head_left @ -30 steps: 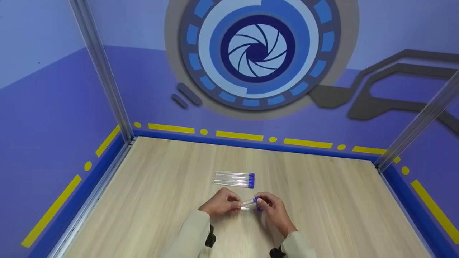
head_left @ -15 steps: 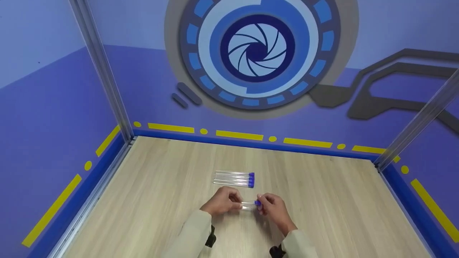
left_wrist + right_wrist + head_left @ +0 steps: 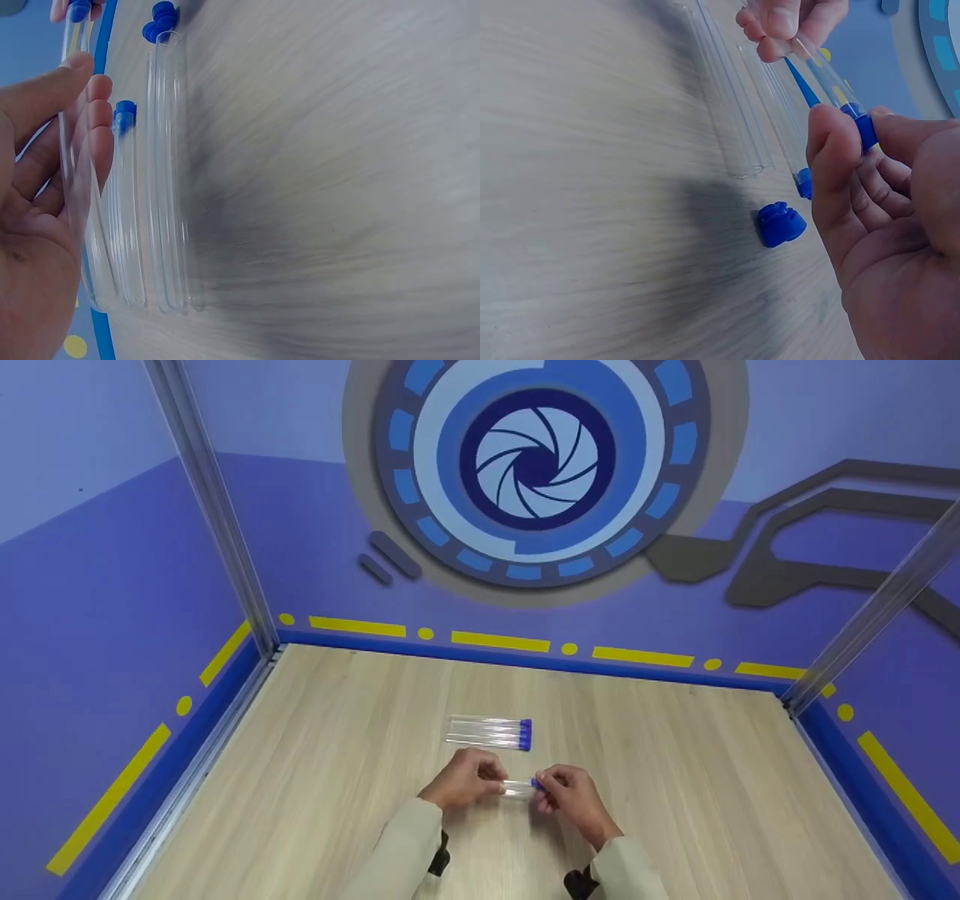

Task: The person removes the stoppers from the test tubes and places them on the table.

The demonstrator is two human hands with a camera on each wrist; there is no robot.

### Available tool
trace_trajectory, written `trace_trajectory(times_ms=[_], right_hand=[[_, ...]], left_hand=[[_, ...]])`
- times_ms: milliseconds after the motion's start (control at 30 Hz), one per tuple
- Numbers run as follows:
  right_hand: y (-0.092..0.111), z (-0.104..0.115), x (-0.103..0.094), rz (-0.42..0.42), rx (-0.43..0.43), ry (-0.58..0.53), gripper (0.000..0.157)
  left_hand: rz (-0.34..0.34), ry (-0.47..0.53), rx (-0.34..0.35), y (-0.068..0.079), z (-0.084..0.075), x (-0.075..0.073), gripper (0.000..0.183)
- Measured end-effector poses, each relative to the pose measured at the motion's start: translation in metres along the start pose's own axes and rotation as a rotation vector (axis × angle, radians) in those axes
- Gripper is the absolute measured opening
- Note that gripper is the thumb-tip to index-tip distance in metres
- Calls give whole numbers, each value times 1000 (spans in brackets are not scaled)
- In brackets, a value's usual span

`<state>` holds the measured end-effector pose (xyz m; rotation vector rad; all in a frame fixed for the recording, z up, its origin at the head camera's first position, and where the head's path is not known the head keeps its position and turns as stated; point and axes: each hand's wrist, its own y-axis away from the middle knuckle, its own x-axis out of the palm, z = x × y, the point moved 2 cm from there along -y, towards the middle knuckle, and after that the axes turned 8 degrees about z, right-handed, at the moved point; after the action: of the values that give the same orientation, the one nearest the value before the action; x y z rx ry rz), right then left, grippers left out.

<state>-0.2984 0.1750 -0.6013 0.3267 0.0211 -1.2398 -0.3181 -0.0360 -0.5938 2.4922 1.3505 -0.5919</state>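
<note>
My left hand [image 3: 466, 781] grips a clear test tube [image 3: 831, 81] between thumb and fingers, raised off the table. My right hand [image 3: 576, 801] pinches the blue cap [image 3: 865, 132] at that tube's mouth. The cap's lower part sits inside the glass. Below the hands lie several uncapped test tubes [image 3: 171, 195], side by side. Near their open ends are loose blue caps [image 3: 781, 224], grouped close together. How many caps there are is hard to tell.
Farther back on the wooden table [image 3: 675, 780], several capped test tubes [image 3: 486, 732] lie in a neat row, caps to the right. Blue panels [image 3: 315, 547] and metal posts [image 3: 217, 502] bound the table at the back and sides.
The held tube was tilted up toward its cap a second ago and now lies more level. My right hand has turned slightly at the cap; the row behind stays put.
</note>
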Motion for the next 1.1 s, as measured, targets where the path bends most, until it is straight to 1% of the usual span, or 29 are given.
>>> trace_trajectory(times_ms=[133, 267, 367, 433, 533, 600, 700, 867, 1100], right_hand=[[1, 1, -2, 27, -52, 3, 20], [1, -2, -5, 17, -88, -2, 19], [2, -5, -7, -11, -81, -10, 18], [1, -6, -6, -17, -74, -9, 18], [0, -7, -4, -19, -71, 0, 20], [-1, -8, -3, -24, -71, 9, 23], [-3, -8, -3, -38, -71, 29, 26], [-4, -10, -3, -76, -59, 47, 23], [-4, -11, -5, -188, -54, 114, 20]], left_hand=[[3, -4, 4, 2, 4, -3, 8], [-23, -20, -2, 6, 11, -9, 5], [-37, -18, -15, 9, 15, -12, 6], [-34, -12, -24, 9, 16, -12, 7], [-32, -7, -8, 8, 15, -11, 7], [-34, -1, -10, 7, 14, -11, 8], [-46, -7, 14, 4, 13, -10, 8], [-67, -67, 45, 2, 10, -11, 11], [-109, -159, 32, -2, 9, -11, 11]])
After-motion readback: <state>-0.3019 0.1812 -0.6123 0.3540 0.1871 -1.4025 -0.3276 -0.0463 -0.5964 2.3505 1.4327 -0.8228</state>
